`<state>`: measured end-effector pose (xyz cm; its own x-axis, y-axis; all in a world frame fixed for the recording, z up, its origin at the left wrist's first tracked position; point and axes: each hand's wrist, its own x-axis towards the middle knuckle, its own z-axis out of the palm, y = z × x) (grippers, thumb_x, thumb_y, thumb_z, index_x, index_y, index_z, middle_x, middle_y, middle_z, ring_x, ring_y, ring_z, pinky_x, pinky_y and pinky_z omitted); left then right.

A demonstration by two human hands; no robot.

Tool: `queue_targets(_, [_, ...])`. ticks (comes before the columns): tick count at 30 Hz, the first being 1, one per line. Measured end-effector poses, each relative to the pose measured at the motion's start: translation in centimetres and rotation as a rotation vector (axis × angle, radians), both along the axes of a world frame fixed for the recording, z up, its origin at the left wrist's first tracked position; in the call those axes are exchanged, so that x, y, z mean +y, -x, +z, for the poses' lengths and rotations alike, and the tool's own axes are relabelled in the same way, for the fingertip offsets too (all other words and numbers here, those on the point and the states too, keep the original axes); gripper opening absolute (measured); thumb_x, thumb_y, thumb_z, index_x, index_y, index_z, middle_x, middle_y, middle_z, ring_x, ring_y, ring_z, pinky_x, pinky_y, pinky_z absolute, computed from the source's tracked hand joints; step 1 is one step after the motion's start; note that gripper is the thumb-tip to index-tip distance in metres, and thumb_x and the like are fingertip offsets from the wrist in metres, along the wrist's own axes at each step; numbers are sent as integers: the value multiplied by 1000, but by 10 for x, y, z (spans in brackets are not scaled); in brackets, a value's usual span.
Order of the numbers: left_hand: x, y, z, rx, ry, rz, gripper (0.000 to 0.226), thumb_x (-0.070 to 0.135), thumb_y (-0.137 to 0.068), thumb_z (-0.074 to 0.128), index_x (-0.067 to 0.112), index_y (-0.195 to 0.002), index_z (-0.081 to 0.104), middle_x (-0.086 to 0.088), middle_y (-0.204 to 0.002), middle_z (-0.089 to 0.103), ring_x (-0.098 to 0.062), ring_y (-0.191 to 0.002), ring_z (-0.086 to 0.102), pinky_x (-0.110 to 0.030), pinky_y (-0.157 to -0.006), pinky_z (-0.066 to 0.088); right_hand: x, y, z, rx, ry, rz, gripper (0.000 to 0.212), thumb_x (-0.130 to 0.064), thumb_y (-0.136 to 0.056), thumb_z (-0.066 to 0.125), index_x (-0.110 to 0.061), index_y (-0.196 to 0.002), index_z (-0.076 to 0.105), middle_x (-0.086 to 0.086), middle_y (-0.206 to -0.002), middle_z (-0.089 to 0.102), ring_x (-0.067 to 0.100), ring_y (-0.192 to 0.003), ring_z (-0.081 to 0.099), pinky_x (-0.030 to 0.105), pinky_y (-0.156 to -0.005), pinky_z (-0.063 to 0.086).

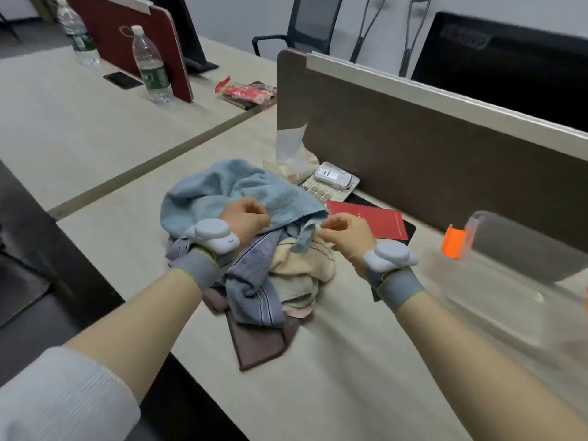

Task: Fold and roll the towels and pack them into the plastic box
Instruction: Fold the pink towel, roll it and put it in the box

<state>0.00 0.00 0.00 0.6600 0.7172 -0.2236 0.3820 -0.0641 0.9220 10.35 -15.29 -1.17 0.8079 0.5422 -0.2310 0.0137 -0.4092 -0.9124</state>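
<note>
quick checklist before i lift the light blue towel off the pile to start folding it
1. Left hand has a grip on the light blue towel: ok, fingers curled into the cloth.
2. Right hand has a grip on the towel's edge: cannot tell, fingers are curled at the hanging corner but the contact is blurred.
3. Towel free of the rest: not ok, it drapes over the grey striped towel and the beige towel.
4. Bare table in front of the pile for folding: ok.
5. Plastic box within sight on the right: ok, though blurred.
</note>
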Motion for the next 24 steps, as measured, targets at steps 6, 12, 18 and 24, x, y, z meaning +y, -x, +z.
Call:
queue_targets(6, [9,-5,-31,240,-320,-115,33,3,-76,68,13,-107,65,-13,-108,57,-31,-104,57,-33,-89,45,22,7,-26,-76,203,26,22,-30,-80,72,-11,-74,63,2,-74,57,16,-75,50,24,-70,37])
queue_targets(12, [21,-18,-43,422,-535,-165,43,28,-78,70,24,-120,59,-9,-125,49,-31,-122,45,-41,-103,38,38,2,-24,-178,272,9,10,-11,-83,60,-3,-84,65,17,-87,65,28,-84,57,25,-67,35])
queue_targets(18, [25,-26,-34,496,-685,-71,16,24,-88,57,22,-94,71,-8,-118,56,-31,-116,48,-38,-92,38,31,-12,-13,-126,176,-161,33,-4,-84,51,-17,-60,33,-1,-61,36,18,-70,32,28,-58,25])
queue_targets(24, [28,-26,-31,605,-723,-103,47,25,-83,63,30,-126,46,-4,-133,42,-26,-126,38,-41,-100,32,17,-27,7,-140,47,-332,30,0,-87,42,-23,-67,42,-6,-67,44,18,-69,41,22,-57,35])
